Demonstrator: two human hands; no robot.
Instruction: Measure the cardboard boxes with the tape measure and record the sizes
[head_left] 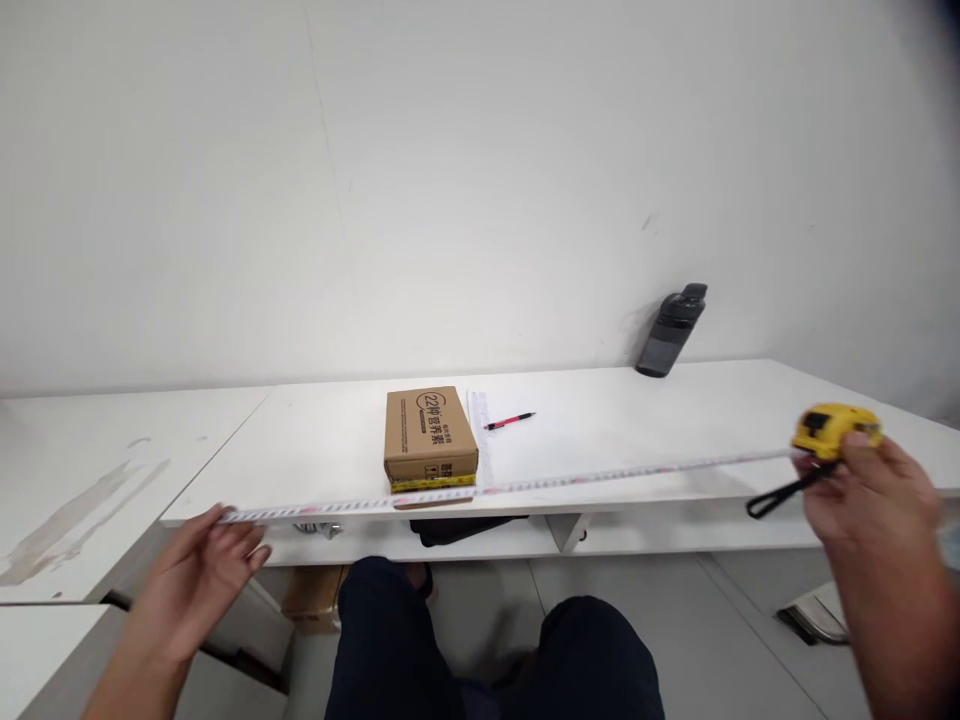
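A yellow and black tape measure (834,430) is gripped in my right hand (874,495) at the right, a black wrist strap hanging from it. Its white blade (559,484) stretches leftward along the front of the white desk. My left hand (202,565) pinches the blade's far end near the desk's front left corner. Behind the blade stands a brown cardboard box (431,430) with yellow trim along its bottom. Beside the box a red and black pen (510,421) lies on white paper (480,450).
A dark water bottle (670,332) stands against the wall at the back right. Another white desk (67,470) adjoins on the left. Under the desktop a shelf (487,540) holds a black item. A cardboard box (315,597) sits on the floor near my legs.
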